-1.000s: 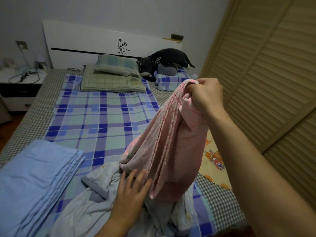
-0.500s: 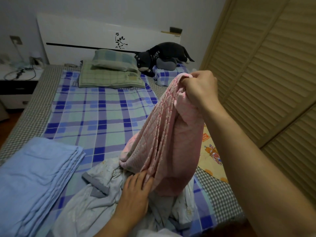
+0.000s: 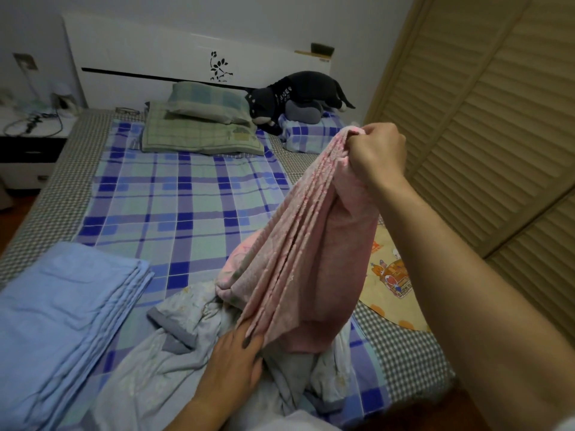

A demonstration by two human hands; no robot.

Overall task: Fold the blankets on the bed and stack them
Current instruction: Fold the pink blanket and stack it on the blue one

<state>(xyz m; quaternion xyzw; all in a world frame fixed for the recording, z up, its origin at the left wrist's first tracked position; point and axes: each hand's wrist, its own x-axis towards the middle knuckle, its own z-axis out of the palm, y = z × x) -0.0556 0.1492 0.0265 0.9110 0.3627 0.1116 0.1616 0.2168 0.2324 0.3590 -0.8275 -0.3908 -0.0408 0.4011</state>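
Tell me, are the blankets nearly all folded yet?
Not yet. Done: the blue blanket lies folded on the bed. In hand: the right hand holds up the pink blanket while the left hand pinches its lower edge. Left: the pale floral blanket lies crumpled, and nothing is stacked.

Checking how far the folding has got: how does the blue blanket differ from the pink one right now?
The blue blanket lies flat, folded in layers, on the bed; the pink blanket hangs bunched, lifted by the right hand, its lower edge gripped by the left hand. No hand touches the blue one. Both are soft, plain-coloured cloth.
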